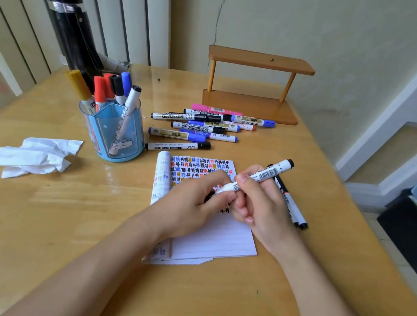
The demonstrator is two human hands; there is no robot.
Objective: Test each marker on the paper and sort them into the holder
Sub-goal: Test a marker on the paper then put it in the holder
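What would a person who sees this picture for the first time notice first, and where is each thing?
In the centre, the left hand and the right hand both grip one white marker above a notepad whose top is full of coloured test marks. Behind the notepad, a loose pile of markers lies on the table. Left of the pile stands a blue holder with several markers in it.

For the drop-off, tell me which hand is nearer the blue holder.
Left. The left hand lies right of the blue holder, nearer the person; the right hand sits farther right, beyond it.
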